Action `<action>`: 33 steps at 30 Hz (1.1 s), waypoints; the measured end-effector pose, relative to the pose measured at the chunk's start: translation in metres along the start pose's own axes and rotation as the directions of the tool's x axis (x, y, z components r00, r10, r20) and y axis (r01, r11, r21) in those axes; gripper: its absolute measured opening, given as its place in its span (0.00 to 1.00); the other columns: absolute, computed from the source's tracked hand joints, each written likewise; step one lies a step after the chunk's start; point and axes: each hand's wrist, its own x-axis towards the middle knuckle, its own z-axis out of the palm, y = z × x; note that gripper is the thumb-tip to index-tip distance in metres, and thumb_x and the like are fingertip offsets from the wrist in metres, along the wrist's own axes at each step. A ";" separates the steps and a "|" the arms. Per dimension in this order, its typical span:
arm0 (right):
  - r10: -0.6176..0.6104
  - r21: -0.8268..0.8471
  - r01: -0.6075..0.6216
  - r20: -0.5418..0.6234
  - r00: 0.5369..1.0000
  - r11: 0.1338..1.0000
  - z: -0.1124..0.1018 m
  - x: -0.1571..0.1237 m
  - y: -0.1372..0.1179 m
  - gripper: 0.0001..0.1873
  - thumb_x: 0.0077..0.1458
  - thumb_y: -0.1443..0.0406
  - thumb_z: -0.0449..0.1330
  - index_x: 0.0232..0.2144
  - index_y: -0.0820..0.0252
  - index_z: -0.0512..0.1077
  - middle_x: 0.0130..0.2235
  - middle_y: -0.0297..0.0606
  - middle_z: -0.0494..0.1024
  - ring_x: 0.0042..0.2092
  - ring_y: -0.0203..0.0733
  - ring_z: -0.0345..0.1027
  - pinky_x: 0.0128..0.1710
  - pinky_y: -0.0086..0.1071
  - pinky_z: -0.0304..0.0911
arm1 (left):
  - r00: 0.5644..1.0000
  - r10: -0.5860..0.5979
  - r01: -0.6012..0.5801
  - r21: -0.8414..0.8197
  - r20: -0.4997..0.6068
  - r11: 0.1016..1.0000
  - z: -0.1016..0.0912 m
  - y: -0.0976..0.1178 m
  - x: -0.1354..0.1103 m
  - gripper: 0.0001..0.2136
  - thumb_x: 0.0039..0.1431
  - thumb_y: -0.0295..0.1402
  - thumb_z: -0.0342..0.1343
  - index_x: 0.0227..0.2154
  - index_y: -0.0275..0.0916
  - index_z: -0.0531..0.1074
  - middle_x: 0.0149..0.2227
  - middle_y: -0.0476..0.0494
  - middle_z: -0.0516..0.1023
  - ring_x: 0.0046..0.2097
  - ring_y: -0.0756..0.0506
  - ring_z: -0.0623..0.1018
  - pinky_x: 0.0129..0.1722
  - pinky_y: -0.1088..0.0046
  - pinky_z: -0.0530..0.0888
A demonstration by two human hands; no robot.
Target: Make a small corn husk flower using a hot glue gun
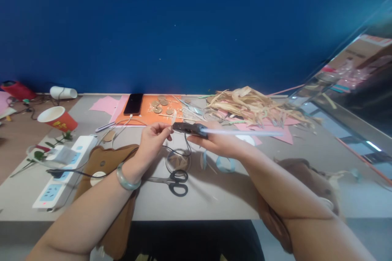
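Observation:
My right hand grips a black glue gun with a pale glue stick sticking out to the right. The gun's black cord hangs in a loop down to the table. My left hand, with a green bangle at the wrist, pinches something small at the gun's left tip; I cannot make out what. Black-handled scissors lie on the grey table just below both hands. Light blue ribbon loops rest under my right wrist.
Orange paper with round wooden discs, a black phone, pink paper and a heap of dried straw lie at the back. A white power strip, red paper cup and brown felt pieces sit left. Blue wall behind.

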 end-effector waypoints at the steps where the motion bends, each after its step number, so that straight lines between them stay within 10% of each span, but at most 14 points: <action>1: 0.001 -0.001 -0.001 -0.002 1.000 1.000 0.000 0.000 0.000 0.15 0.57 0.54 0.57 0.32 0.58 0.75 0.27 0.36 0.73 0.30 0.39 0.63 0.33 0.31 0.57 | 1.000 0.001 -0.001 0.004 0.001 1.000 0.000 0.000 0.000 0.07 0.48 0.34 0.62 0.25 0.36 0.74 0.20 0.50 0.73 0.24 0.51 0.72 0.29 0.75 0.68; 33: 0.074 -0.093 -0.071 0.023 0.997 0.993 -0.003 -0.001 -0.006 0.20 0.61 0.53 0.52 0.41 0.62 0.75 0.35 0.40 0.79 0.36 0.43 0.71 0.37 0.31 0.62 | 0.999 0.032 -0.032 -0.034 0.008 0.999 -0.001 -0.005 0.001 0.06 0.50 0.34 0.61 0.27 0.35 0.74 0.19 0.51 0.73 0.24 0.52 0.72 0.29 0.76 0.68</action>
